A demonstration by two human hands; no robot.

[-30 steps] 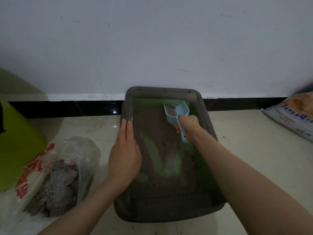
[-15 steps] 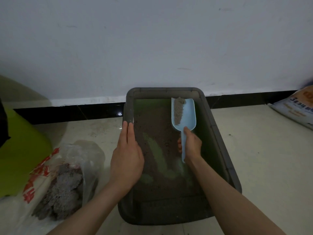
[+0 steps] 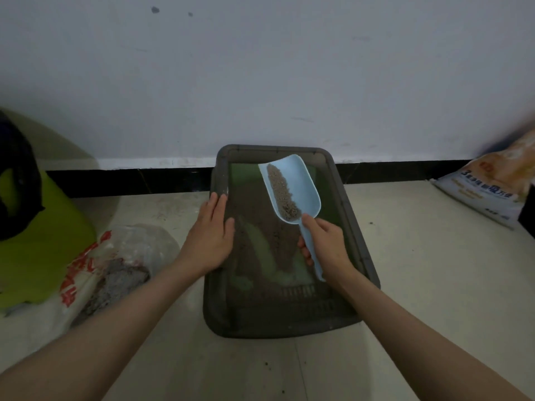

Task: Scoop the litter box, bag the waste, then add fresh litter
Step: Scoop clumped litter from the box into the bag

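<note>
A dark grey litter box (image 3: 362, 238) stands on the floor against the wall, with brown litter over a green bottom. My right hand (image 3: 327, 244) grips the handle of a light blue scoop (image 3: 301, 186), held above the box with a strip of litter lying in it. My left hand (image 3: 210, 235) rests flat on the box's left rim with fingers straight. A clear plastic bag (image 3: 95, 273) with red print lies on the floor to the left and holds grey clumped waste. A printed litter sack (image 3: 489, 186) lies at the right edge.
A lime green object (image 3: 37, 244) with a dark thing on top stands at the far left beside the plastic bag. A white wall with a black skirting strip (image 3: 130, 180) runs behind the box. Pale tiled floor lies in front and to the right.
My right hand has lifted the scoop out of the litter at the box's far end and drawn it back, now loaded and tilted leftward. My left hand has stayed on the rim.
</note>
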